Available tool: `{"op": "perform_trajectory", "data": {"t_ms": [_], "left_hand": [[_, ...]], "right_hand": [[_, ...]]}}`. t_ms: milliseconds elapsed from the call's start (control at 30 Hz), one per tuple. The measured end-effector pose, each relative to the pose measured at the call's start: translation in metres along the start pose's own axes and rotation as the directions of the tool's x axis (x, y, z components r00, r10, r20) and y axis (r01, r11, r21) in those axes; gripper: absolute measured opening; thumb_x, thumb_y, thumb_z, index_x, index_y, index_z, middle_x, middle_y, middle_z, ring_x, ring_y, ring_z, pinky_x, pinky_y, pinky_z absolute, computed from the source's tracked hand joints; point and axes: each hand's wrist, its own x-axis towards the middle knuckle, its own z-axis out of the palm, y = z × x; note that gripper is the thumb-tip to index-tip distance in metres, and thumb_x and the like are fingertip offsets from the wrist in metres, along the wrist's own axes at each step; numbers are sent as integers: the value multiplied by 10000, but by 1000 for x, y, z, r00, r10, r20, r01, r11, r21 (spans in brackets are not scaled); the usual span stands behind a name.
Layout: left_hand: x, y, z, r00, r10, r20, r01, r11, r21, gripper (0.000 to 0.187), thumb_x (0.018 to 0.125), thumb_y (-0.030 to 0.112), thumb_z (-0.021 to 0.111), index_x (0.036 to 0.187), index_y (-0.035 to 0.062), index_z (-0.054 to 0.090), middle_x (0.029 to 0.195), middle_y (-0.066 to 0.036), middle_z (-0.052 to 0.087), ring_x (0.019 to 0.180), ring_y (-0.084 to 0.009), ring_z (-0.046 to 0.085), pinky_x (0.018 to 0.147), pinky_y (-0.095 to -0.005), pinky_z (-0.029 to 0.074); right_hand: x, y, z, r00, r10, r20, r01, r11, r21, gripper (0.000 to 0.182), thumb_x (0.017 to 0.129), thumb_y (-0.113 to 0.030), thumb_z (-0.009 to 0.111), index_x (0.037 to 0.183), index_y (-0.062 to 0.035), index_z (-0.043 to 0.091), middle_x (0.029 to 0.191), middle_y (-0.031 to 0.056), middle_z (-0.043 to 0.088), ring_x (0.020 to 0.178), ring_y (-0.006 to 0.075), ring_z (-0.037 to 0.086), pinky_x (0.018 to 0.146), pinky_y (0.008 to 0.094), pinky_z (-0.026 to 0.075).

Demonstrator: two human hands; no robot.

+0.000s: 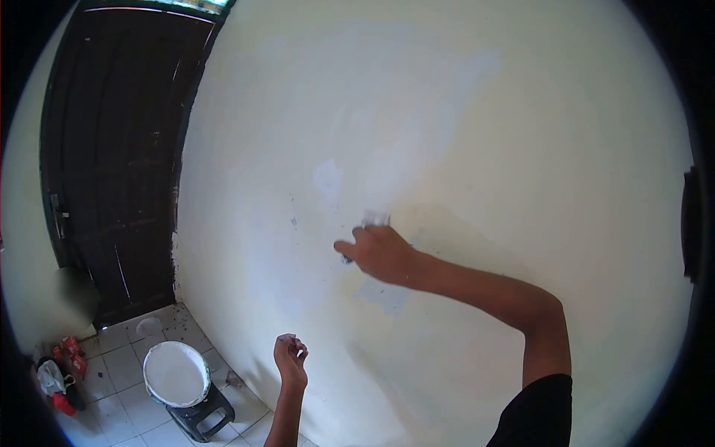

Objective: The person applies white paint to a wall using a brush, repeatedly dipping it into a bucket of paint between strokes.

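Observation:
My right hand (383, 253) is closed around a brush (375, 218), whose pale bristles show above the knuckles against the cream wall (521, 171). Part of the handle sticks out below the fingers. Whitish patches spread over the wall above and left of this hand, and a grey patch (387, 294) lies just below it. My left hand (291, 354) is raised low in front of the wall, its fingers curled in; whether anything small is between them cannot be made out.
A bucket of white paint (176, 375) stands on a dark stool (201, 413) at the lower left. Behind it is a dark door (119, 149). Red and white items (63, 376) lie on the tiled floor (123, 369). A dark object (690, 223) is at the right edge.

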Motion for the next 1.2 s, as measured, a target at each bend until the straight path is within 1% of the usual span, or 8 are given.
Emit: {"op": "perform_trajectory", "data": {"t_ms": [267, 500, 600, 733, 867, 1033, 1133, 1200], "left_hand": [[1, -17, 4, 997, -79, 12, 79, 997, -7, 137, 881, 249, 517, 884, 113, 531, 739, -6, 521, 696, -128, 508, 674, -297, 414], [-5, -29, 11, 991, -128, 39, 128, 992, 1, 137, 874, 259, 525, 881, 122, 532, 739, -4, 532, 681, -134, 517, 673, -304, 414], [-5, -27, 10, 993, -116, 31, 116, 993, -10, 144, 878, 268, 528, 883, 125, 534, 739, -4, 532, 683, -131, 516, 673, -304, 412], [1, -26, 7, 995, -97, 34, 97, 995, -14, 156, 884, 280, 529, 886, 124, 535, 741, -4, 530, 686, -129, 515, 675, -304, 410], [0, -23, 14, 994, -98, 46, 97, 995, 11, 133, 874, 271, 531, 913, 144, 538, 749, 17, 521, 721, -124, 510, 681, -309, 401], [-8, -18, 16, 994, -102, 49, 102, 995, -4, 141, 879, 257, 514, 898, 119, 530, 747, 0, 523, 695, -130, 508, 679, -305, 407], [-6, -14, 13, 993, -117, 28, 117, 993, -3, 137, 878, 255, 514, 894, 120, 532, 743, -2, 524, 697, -131, 509, 679, -305, 408], [-1, -17, 9, 994, -106, 25, 107, 994, -15, 125, 868, 253, 530, 891, 131, 540, 740, 7, 525, 699, -129, 511, 679, -310, 402]], "right_hand": [[-12, 102, -118, 866, 408, -289, -372, 912, 172, 142, 778, -105, 684, 831, -51, 564, 669, 184, 591, 630, 349, 602, 607, 400, 476], [11, 170, -208, 767, 176, -616, -488, 784, -384, 167, 823, -88, 609, 987, -115, 628, 730, 130, 612, 696, 311, 634, 644, 418, 516], [14, 178, -197, 813, -13, -582, -426, 669, -609, 233, 818, -74, 585, 1035, -147, 630, 772, 116, 598, 708, 280, 635, 615, 387, 520], [22, 175, -125, 880, -15, -475, -321, 720, -616, 284, 830, -86, 551, 1086, -144, 660, 797, 110, 588, 749, 242, 618, 592, 352, 519], [31, 104, -60, 902, -94, -422, -118, 887, -447, 140, 753, -33, 592, 872, -102, 566, 731, 107, 546, 702, 239, 602, 549, 322, 516], [16, 46, -36, 941, -73, -330, 25, 989, -148, 132, 769, -41, 621, 892, -82, 602, 662, 105, 541, 610, 254, 599, 554, 346, 502], [1, 55, -66, 944, 138, -299, -111, 988, 106, 129, 761, -119, 690, 862, -81, 619, 700, 139, 624, 660, 302, 624, 626, 383, 506], [-3, 84, -104, 878, 400, -261, -330, 903, 274, 118, 744, -118, 706, 771, -50, 613, 627, 132, 598, 566, 213, 583, 590, 329, 480]]}}
